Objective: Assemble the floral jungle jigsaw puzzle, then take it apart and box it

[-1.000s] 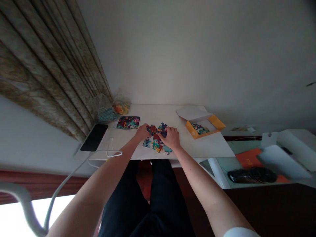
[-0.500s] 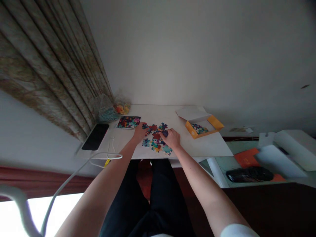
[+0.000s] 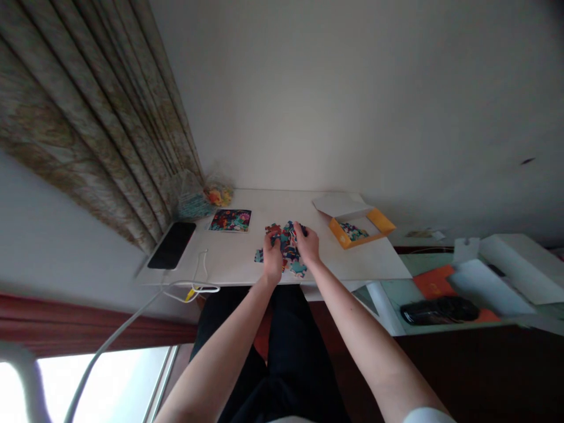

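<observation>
Colourful jigsaw puzzle pieces [image 3: 289, 245] lie bunched together near the front of the white table, some joined or overlapping. My left hand [image 3: 272, 258] is over their left part, its thumb and fingers closed on a dark puzzle piece [image 3: 275, 239]. To the right, my right hand [image 3: 309, 244] pinches another dark puzzle piece [image 3: 304, 230] at the upper right of the bunch. A teal piece [image 3: 298, 269] sits close to the table's front edge, and a blue one [image 3: 259, 256] shows left of my left hand. My hands cover several pieces.
A printed picture card [image 3: 230, 220] lies to the left. An open yellow box [image 3: 359, 230] holding more pieces stands at right. A black phone [image 3: 171, 245] with a white cable [image 3: 194, 283] and clear plastic bags [image 3: 194, 200] are at the left end. The wall [image 3: 299, 106] closes off the back.
My left hand has moved right and nearer, from the pieces' upper left onto the bunch. My right hand has shifted slightly, with its piece now at the upper right.
</observation>
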Motion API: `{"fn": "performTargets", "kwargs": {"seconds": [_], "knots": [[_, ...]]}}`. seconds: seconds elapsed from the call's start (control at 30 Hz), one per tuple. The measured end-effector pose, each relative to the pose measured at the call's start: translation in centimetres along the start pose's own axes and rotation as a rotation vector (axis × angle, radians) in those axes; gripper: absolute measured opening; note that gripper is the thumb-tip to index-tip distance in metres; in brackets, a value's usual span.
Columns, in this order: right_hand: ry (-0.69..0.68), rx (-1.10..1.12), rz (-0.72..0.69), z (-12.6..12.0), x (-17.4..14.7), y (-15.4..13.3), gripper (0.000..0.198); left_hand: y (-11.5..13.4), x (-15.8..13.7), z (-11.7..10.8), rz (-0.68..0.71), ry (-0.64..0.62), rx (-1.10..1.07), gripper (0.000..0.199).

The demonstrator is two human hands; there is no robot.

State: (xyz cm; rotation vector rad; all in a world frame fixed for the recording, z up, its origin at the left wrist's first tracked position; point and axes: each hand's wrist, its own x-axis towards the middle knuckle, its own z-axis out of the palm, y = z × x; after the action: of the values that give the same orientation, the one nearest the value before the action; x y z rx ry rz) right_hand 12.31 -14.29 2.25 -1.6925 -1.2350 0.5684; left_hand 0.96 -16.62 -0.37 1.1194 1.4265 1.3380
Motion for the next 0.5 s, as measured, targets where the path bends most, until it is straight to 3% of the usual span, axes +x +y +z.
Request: {"fn": "performTargets", "kwargs": {"seconds": [0.13, 0.23, 0.4, 0.5], "knots": [[0.065, 0.136, -0.008, 0.9, -2.0, -0.7, 0.050, 1.3, -2.3, 2.1, -0.035, 0.008, -0.249, 0.027], [0.105, 0.220, 0.022, 1.0, -3.0, -0.6, 0.049, 1.9, -3.3, 2.7, -0.021, 0.015, -0.278, 0.029], [-0.022, 0.323, 0.103, 0.6, -3.0, -0.6, 0.055, 2.0, -4.3, 3.1, 0.087, -0.001, -0.109, 0.035], [-0.091, 0.399, 0.138, 0.3, -2.9, -0.8, 0.058, 1.9, -4.4, 3.1, 0.202, 0.023, 0.151, 0.042]]}}
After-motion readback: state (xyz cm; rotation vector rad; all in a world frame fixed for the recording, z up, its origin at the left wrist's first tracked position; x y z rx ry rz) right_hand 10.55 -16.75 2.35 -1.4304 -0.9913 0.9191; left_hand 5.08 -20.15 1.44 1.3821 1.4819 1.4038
